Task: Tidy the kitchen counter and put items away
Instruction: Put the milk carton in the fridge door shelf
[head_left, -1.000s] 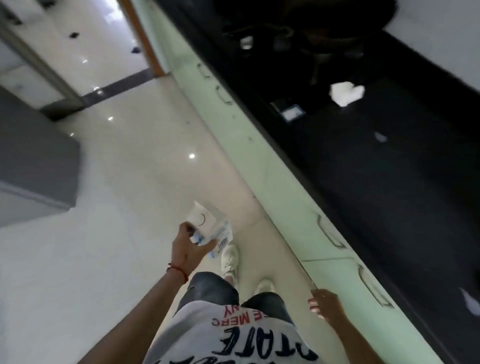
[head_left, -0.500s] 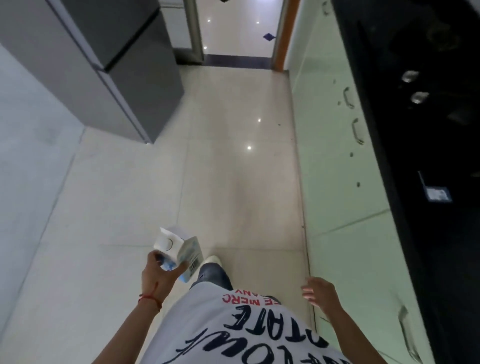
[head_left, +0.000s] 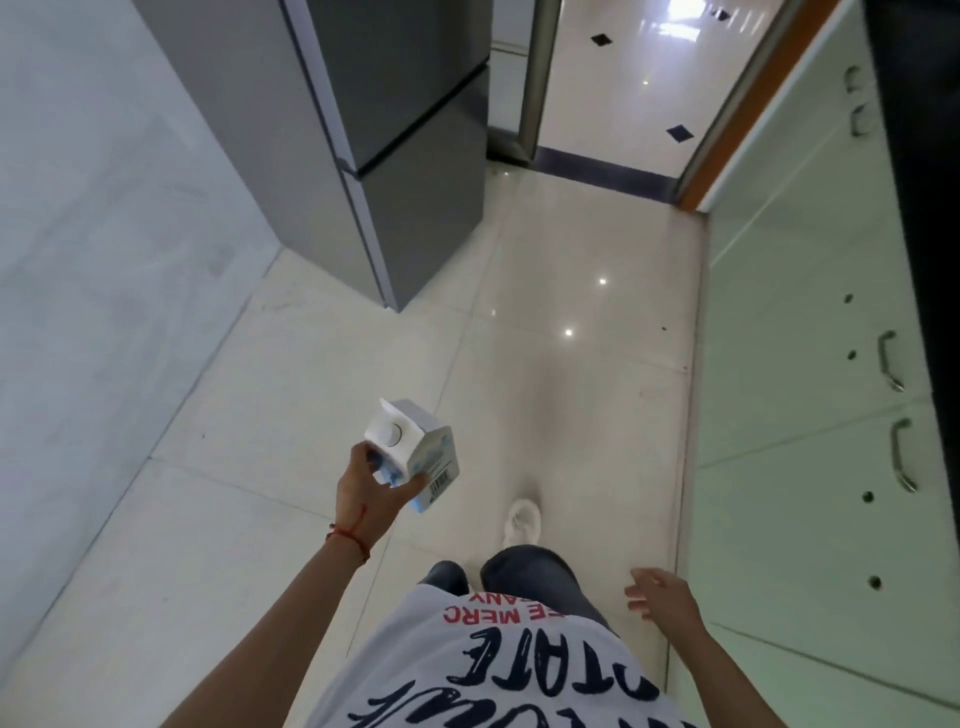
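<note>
- Nearest to the camera is the person's white T-shirt (head_left: 467, 670) with dark and red printed letters, and below it two legs in dark trousers.
- The right hand (head_left: 662, 597) hangs low beside the body, near the pale green cabinets; its fingers are loosely spread and it holds nothing and touches nothing.
- One white shoe (head_left: 523, 521) shows on the floor in front of the legs; the other foot is hidden.
- The left hand (head_left: 366, 491) is raised above the floor, with one red thread around the wrist. Its fingers and thumb are curled around the lower part of the carton, so it grasps it.
- There is one carton (head_left: 415, 452): a small white box with a gable top, a round white cap on the sloped face, light blue print on the side and a barcode near the lower edge. It is tilted, in the air over the tiles, between the wall on the left and the cabinets on the right.
- The floor (head_left: 571, 249) is of glossy cream tiles with small light reflections.
- On the right, the cabinets (head_left: 810, 322) show four metal handles.
- Farther, on the left, stands one grey fridge (head_left: 395, 156) with two doors, both closed.
- Farthest is a doorway (head_left: 623, 93) with a dark threshold strip.
</note>
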